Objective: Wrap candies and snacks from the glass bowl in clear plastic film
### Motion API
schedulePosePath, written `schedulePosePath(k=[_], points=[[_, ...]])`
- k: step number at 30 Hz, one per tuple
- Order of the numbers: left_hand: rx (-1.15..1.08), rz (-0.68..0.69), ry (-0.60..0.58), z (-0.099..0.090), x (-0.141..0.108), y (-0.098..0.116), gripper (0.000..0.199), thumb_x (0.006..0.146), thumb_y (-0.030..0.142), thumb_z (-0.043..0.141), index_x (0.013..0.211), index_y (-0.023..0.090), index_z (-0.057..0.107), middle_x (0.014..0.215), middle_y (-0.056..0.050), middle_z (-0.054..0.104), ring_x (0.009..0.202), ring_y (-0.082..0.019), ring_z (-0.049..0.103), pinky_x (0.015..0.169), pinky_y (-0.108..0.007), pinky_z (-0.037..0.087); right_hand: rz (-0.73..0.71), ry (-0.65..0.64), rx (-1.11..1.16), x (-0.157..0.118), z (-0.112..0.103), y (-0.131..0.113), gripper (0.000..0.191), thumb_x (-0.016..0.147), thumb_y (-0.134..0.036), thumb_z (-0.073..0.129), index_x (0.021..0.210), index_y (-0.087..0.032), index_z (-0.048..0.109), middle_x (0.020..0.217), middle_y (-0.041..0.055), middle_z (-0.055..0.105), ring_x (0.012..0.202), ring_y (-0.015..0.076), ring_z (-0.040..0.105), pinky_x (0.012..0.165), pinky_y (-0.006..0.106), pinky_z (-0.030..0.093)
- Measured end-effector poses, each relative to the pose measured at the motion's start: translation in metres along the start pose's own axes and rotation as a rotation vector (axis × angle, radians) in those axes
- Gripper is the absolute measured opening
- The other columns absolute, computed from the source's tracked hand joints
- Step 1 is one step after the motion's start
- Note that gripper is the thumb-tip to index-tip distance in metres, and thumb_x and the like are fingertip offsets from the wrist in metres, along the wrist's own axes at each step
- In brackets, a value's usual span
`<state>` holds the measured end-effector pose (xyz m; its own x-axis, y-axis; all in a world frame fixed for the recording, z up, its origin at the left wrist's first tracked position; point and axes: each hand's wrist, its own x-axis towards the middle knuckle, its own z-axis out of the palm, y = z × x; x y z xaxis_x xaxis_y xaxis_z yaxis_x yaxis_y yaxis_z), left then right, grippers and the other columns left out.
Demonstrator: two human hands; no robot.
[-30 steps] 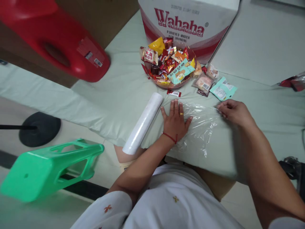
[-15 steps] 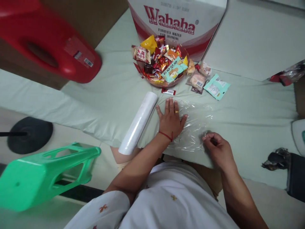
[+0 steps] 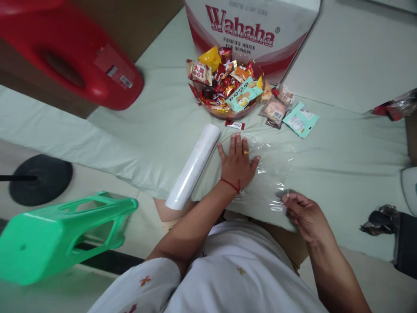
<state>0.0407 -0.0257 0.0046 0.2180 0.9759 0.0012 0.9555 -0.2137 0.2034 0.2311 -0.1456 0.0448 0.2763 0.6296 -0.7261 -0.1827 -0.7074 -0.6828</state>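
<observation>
Flat and spread, my left hand (image 3: 237, 158) presses down on a sheet of clear plastic film (image 3: 270, 174), possibly a bag, lying on the pale green cloth. My right hand (image 3: 302, 213) pinches the lower right edge of that film between thumb and fingers. To the left of my left hand lies a white roll (image 3: 193, 167), slanting across the cloth. Beyond my hands stands a clear bowl (image 3: 224, 114) heaped with wrapped sweets and snacks. A small red and white packet (image 3: 235, 125) lies between the bowl and my left hand.
Several packets, one a mint-green packet (image 3: 301, 120), lie right of the bowl. Behind stands a Wahaha carton (image 3: 244, 26). A red jug (image 3: 110, 74) is at upper left, a green stool (image 3: 42, 239) at lower left. A dark object (image 3: 379, 219) sits at the right edge.
My right hand has drawn slightly right and down with the film's edge, and its fingers have shifted. My left hand stays flat on the film. The whole view has shifted a little.
</observation>
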Motion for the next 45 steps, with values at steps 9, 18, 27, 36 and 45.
schedulePosePath(k=[9, 18, 27, 36, 45], points=[[-0.017, 0.006, -0.003, 0.001, 0.0, 0.0, 0.075, 0.105, 0.058, 0.026, 0.161, 0.008, 0.029, 0.172, -0.022, 0.017, 0.161, -0.035, 0.012, 0.123, -0.075, 0.009, -0.474, 0.333, -0.596, -0.002, -0.028, 0.008, 0.033, 0.087, -0.054, 0.068, 0.092, -0.023, 0.073, 0.088, 0.0089, 0.073, 0.072, 0.0227, 0.065, 0.064, 0.037, 0.054], [-0.022, 0.0, 0.002, -0.002, 0.0, 0.001, 0.075, 0.106, 0.057, 0.027, 0.161, 0.006, 0.029, 0.171, -0.023, 0.018, 0.161, -0.034, 0.013, 0.123, -0.074, 0.009, -1.274, -0.269, -1.33, -0.019, -0.008, 0.063, 0.078, 0.099, -0.022, 0.057, 0.168, -0.027, 0.02, 0.159, 0.0087, 0.05, 0.146, 0.0311, 0.049, 0.115, 0.053, 0.049], [-0.025, 0.006, 0.017, -0.002, -0.001, 0.0, 0.076, 0.105, 0.058, 0.027, 0.16, 0.006, 0.032, 0.171, -0.023, 0.019, 0.161, -0.035, 0.013, 0.122, -0.076, 0.013, -1.209, -0.222, -1.1, 0.001, -0.028, -0.057, 0.044, 0.099, -0.029, 0.056, 0.141, -0.041, 0.059, 0.123, 0.003, 0.076, 0.107, 0.0282, 0.075, 0.087, 0.044, 0.064], [-0.049, 0.005, 0.001, -0.004, -0.001, -0.001, 0.077, 0.105, 0.058, 0.028, 0.161, 0.006, 0.031, 0.171, -0.022, 0.02, 0.161, -0.036, 0.015, 0.122, -0.075, 0.015, -1.517, -0.27, -1.47, 0.096, 0.135, -0.276, 0.031, 0.087, -0.019, 0.076, 0.117, -0.016, 0.076, 0.122, 0.0115, 0.075, 0.112, 0.0242, 0.065, 0.102, 0.039, 0.044], [-0.078, 0.004, 0.0, -0.005, -0.001, -0.003, 0.076, 0.104, 0.057, 0.028, 0.16, 0.006, 0.033, 0.171, -0.023, 0.021, 0.161, -0.035, 0.015, 0.123, -0.075, 0.016, -0.933, -0.368, -1.456, 0.161, 0.218, -0.313, 0.015, 0.076, -0.011, 0.078, 0.069, -0.002, 0.069, 0.068, -0.0065, 0.074, 0.054, -0.0039, 0.049, 0.062, 0.015, 0.03]])
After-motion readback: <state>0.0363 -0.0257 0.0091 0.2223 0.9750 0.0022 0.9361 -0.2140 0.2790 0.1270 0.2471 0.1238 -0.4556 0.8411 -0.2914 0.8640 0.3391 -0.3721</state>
